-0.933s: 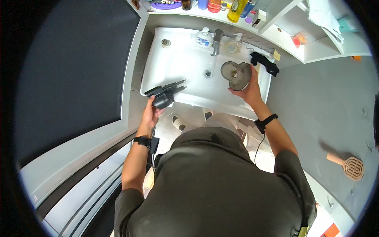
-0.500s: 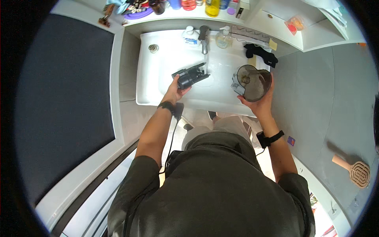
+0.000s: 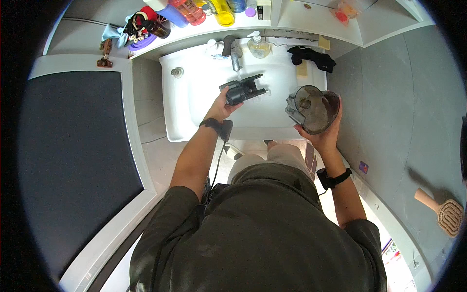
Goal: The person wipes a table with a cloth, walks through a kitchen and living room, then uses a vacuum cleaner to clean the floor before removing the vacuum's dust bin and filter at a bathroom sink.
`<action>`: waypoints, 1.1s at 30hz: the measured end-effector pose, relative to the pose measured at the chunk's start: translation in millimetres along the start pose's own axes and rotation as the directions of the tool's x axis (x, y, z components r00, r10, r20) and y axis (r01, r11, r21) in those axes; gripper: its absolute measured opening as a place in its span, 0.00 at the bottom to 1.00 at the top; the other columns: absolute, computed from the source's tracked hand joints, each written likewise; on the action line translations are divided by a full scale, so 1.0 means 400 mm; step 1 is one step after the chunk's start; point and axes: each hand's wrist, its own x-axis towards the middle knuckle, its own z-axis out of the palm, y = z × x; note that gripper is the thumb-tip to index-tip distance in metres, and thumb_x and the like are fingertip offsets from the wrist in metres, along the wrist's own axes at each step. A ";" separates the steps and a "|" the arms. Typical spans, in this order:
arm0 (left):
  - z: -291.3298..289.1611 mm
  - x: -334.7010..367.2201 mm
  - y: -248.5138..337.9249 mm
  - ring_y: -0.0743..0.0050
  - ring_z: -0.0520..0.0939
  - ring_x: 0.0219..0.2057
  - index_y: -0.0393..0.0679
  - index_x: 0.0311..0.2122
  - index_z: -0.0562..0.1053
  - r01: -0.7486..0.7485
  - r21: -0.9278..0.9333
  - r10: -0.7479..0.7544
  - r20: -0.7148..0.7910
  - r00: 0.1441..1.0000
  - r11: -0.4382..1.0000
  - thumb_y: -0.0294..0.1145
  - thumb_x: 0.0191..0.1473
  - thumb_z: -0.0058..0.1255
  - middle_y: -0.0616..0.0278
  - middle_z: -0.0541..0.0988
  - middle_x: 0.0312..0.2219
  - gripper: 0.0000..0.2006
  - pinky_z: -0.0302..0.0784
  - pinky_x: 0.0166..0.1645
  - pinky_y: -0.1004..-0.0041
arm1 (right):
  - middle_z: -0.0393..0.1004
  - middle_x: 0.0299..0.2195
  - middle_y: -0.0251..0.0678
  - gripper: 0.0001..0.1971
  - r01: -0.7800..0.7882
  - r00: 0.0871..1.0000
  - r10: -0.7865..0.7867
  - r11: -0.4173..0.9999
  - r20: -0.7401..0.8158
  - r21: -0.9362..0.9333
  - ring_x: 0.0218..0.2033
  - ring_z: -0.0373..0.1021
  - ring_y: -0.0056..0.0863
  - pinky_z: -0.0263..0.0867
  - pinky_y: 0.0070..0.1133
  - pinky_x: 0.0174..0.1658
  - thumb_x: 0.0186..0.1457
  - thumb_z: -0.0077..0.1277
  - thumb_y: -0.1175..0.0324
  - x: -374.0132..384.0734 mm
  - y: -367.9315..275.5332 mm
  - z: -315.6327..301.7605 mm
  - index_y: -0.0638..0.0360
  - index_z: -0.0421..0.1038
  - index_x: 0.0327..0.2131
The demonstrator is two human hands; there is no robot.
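Note:
My left hand (image 3: 223,108) is closed around a black plastic vacuum cleaner part (image 3: 241,91) with two prongs pointing right, held over the middle of the white washbasin (image 3: 187,109). Over the basin's right side, a translucent grey dust cup (image 3: 318,113) rests in my right hand (image 3: 327,138), fingers wrapped along its right side and thumb at the near side. Its open mouth faces up, and greyish residue coats the inside. The dark faucet (image 3: 229,46) stands just beyond the black part; whether water runs, I cannot tell.
Behind the basin's right half are a clear pump bottle (image 3: 258,47) and a black sock-like cloth (image 3: 312,59). A drain plug (image 3: 177,72) lies at the left. Several bottles stand on the shelf (image 3: 287,29) above. A wooden hairbrush (image 3: 448,217) hangs on the right wall.
The black part has moved right and toward the faucet with my left hand. My right hand has brought the dust cup slightly right, over the basin's edge. The whole view has shifted.

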 end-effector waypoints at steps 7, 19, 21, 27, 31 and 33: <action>-0.026 0.016 0.036 0.47 0.81 0.45 0.39 0.57 0.62 0.001 -0.025 0.000 0.055 0.999 1.000 0.51 0.56 0.59 0.42 0.72 0.47 0.33 0.86 0.48 0.57 | 0.58 0.61 0.50 0.69 0.017 1.000 -0.017 1.000 -0.002 -0.008 0.61 0.61 0.42 0.60 0.36 0.63 0.29 0.80 0.61 0.014 -0.016 0.014 0.64 0.37 0.68; 0.013 0.043 0.034 0.48 0.83 0.42 0.41 0.53 0.66 0.031 -0.071 -0.032 -0.015 0.999 0.997 0.47 0.61 0.53 0.45 0.78 0.43 0.23 0.88 0.44 0.55 | 0.58 0.60 0.51 0.70 0.004 1.000 -0.003 0.993 0.008 -0.120 0.60 0.62 0.43 0.61 0.35 0.61 0.25 0.81 0.59 0.017 -0.021 0.026 0.64 0.38 0.67; 0.005 0.050 0.040 0.49 0.83 0.42 0.40 0.53 0.66 0.027 -0.045 -0.026 0.027 0.999 0.999 0.47 0.61 0.53 0.46 0.78 0.43 0.23 0.88 0.44 0.56 | 0.58 0.60 0.51 0.70 -0.011 1.000 0.011 0.993 0.004 -0.115 0.60 0.62 0.43 0.61 0.35 0.61 0.25 0.81 0.59 0.014 -0.033 0.029 0.64 0.38 0.67; 0.028 0.047 0.038 0.46 0.83 0.42 0.42 0.56 0.65 -0.003 -0.020 0.004 0.038 0.999 1.000 0.52 0.59 0.54 0.42 0.74 0.47 0.29 0.89 0.41 0.61 | 0.60 0.60 0.50 0.70 -0.034 0.999 0.035 0.992 -0.001 -0.121 0.60 0.62 0.42 0.61 0.35 0.62 0.28 0.80 0.58 -0.005 -0.055 0.034 0.67 0.37 0.67; 0.029 0.039 0.041 0.44 0.83 0.41 0.42 0.57 0.65 0.002 -0.022 -0.003 -0.018 1.000 1.000 0.51 0.60 0.53 0.42 0.73 0.47 0.28 0.89 0.39 0.61 | 0.60 0.60 0.50 0.70 -0.088 0.996 0.088 0.995 0.005 -0.053 0.60 0.61 0.41 0.60 0.35 0.62 0.27 0.80 0.58 -0.015 -0.072 0.039 0.67 0.38 0.67; 0.015 0.049 0.048 0.44 0.83 0.41 0.42 0.57 0.64 0.018 -0.020 -0.018 -0.007 1.000 1.000 0.51 0.61 0.52 0.42 0.74 0.48 0.28 0.90 0.38 0.61 | 0.60 0.60 0.50 0.69 -0.085 0.996 0.085 0.995 0.000 -0.057 0.60 0.61 0.41 0.60 0.34 0.62 0.27 0.80 0.58 -0.022 -0.076 0.040 0.67 0.38 0.67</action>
